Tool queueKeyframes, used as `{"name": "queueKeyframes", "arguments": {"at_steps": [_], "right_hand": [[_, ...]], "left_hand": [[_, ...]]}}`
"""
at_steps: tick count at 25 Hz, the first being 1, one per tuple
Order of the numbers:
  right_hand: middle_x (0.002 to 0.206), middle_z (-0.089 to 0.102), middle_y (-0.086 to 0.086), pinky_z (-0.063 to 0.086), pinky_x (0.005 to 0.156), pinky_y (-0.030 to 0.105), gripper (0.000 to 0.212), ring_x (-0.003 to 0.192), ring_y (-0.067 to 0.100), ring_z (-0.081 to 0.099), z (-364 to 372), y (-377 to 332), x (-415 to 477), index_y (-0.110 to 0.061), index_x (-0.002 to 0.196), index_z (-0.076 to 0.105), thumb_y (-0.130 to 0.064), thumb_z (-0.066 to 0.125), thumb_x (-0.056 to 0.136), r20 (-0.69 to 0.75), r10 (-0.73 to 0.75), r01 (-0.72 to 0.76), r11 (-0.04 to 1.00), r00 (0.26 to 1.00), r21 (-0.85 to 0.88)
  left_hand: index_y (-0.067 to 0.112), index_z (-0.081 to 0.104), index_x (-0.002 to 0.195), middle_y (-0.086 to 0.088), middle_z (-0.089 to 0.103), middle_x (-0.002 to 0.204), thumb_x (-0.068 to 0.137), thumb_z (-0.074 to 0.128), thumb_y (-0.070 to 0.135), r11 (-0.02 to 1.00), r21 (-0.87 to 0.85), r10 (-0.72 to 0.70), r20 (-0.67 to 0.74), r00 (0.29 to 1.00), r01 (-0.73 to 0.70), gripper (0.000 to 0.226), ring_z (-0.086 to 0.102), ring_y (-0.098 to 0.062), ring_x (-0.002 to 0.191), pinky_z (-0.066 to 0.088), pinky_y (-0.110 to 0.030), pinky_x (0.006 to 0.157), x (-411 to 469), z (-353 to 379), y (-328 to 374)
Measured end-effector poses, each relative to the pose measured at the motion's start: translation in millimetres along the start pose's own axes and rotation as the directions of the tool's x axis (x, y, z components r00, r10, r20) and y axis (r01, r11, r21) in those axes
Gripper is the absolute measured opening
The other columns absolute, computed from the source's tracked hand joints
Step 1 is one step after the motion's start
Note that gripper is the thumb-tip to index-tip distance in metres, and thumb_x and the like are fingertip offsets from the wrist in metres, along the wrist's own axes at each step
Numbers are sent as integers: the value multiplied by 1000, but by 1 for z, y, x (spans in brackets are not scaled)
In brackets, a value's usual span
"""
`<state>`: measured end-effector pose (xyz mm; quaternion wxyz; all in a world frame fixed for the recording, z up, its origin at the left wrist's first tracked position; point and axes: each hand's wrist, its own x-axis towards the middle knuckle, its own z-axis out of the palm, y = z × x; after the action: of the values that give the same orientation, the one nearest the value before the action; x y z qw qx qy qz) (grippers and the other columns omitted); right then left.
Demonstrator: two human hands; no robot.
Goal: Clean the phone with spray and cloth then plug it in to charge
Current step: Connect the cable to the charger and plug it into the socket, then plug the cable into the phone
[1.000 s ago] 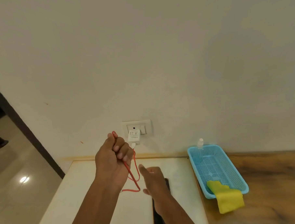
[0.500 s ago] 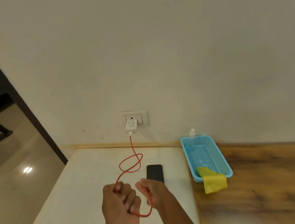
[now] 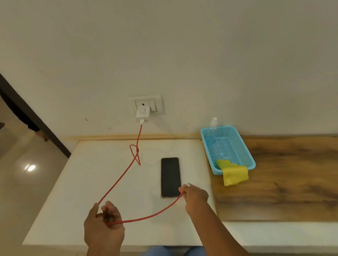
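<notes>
A black phone [image 3: 170,177] lies flat, screen up, on the white tabletop [image 3: 85,181]. A white charger [image 3: 142,114] sits in the wall socket [image 3: 146,104]. Its red cable [image 3: 125,173] runs down with a small loop, passes through my left hand [image 3: 103,225], then stretches across to my right hand [image 3: 194,196]. My left hand grips the cable loosely in curled fingers. My right hand pinches the cable's plug end just right of the phone's near corner. A clear spray bottle [image 3: 213,128] and a yellow cloth [image 3: 233,173] are in the blue basket [image 3: 240,144].
The basket stands on a wooden counter [image 3: 294,180] to the right of the white top. The yellow cloth hangs over the basket's near rim. A dark door frame [image 3: 24,109] and a tiled floor lie at the left. My knees show below the table's front edge.
Both hands came down from the socket toward the table's near edge. They have drawn apart, my right hand sliding out to the cable's plug end, and the cable's big loop pulled nearly straight.
</notes>
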<state>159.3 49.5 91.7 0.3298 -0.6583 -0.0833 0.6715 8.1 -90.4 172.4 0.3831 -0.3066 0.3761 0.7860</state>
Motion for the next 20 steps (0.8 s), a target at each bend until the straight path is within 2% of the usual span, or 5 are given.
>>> {"name": "queueKeyframes", "arguments": {"at_steps": [3, 11, 15, 18, 20], "right_hand": [[82, 59, 15, 55, 64, 29, 7, 68, 22, 60, -17, 27, 2, -2, 93, 55, -3, 59, 89, -2, -9, 9, 989, 1000, -149], [90, 74, 9, 48, 58, 15, 24, 64, 13, 64, -18, 66, 11, -6, 93, 70, -28, 67, 85, 9, -276, 208, 701, 961, -682], [97, 73, 9, 54, 82, 28, 25, 86, 22, 69, -11, 75, 18, -8, 96, 71, -30, 66, 86, 27, -416, 300, 608, 909, -735], [101, 72, 6, 48, 81, 20, 25, 91, 20, 68, -10, 82, 23, -10, 99, 70, -31, 64, 87, 39, -495, 357, 567, 868, -742], [104, 72, 5, 45, 80, 18, 25, 93, 20, 67, -8, 85, 24, -11, 101, 69, -31, 64, 87, 39, -520, 373, 558, 853, -741]], "left_hand": [[6, 55, 77, 1, 57, 50, 98, 39, 22, 997, -46, -68, 21, 997, 68, 31, 62, -7, 44, 51, -12, 47, 3, -12, -5], [29, 30, 142, -3, 55, 126, 100, 38, 29, 938, 320, 60, 225, 973, -131, 43, 70, -20, 89, 34, -13, 38, 49, 15, -37], [21, 19, 147, -10, 50, 136, 91, 54, 31, 593, 769, 16, 287, 958, -240, 67, 57, -31, 115, 48, -32, 89, 87, 15, -75], [24, 10, 149, -14, 51, 133, 80, 72, 10, 109, 903, 198, 390, 899, -416, 94, 55, -32, 112, 46, -40, 92, 105, 10, -98], [23, 9, 149, -12, 56, 127, 79, 73, 11, 25, 887, 179, 450, 875, -462, 95, 56, -25, 106, 43, -33, 91, 113, 8, -109]]}}
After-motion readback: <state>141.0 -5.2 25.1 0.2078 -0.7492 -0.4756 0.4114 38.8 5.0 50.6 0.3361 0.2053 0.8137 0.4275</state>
